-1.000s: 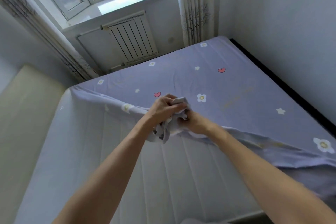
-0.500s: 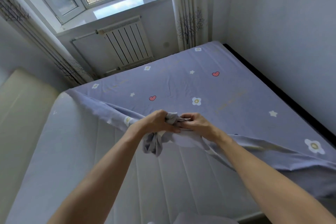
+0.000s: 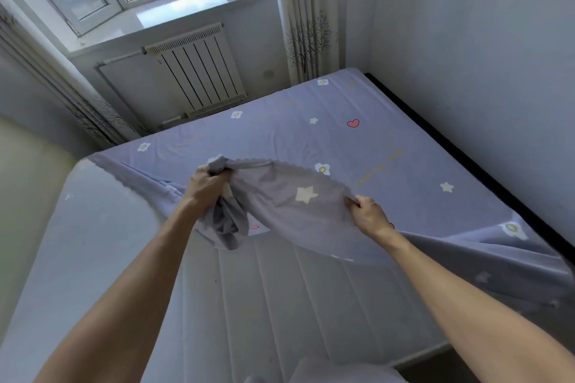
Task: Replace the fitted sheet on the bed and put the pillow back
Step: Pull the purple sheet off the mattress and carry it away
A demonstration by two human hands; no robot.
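Note:
A lilac fitted sheet [image 3: 357, 146] printed with flowers, stars and hearts covers the far half of the bed. Its near edge is lifted off the bare white quilted mattress [image 3: 264, 305]. My left hand [image 3: 207, 185] grips a bunched wad of the sheet, and a loose fold hangs below the fist. My right hand [image 3: 368, 216] pinches the sheet's edge further right. The cloth between the two hands is stretched out flat, showing a pale star. No pillow is in view.
A white radiator [image 3: 199, 68] stands under the window at the bed's far end. A wall [image 3: 482, 71] runs along the bed's right side, with a dark bed frame strip [image 3: 466, 158] below it. A beige padded headboard [image 3: 28, 196] is at the left. Curtains hang on both sides of the window.
My hands were together on the bunched sheet. My right hand has slid away to the right along the edge, spreading the cloth between the hands. The view has tilted up a little.

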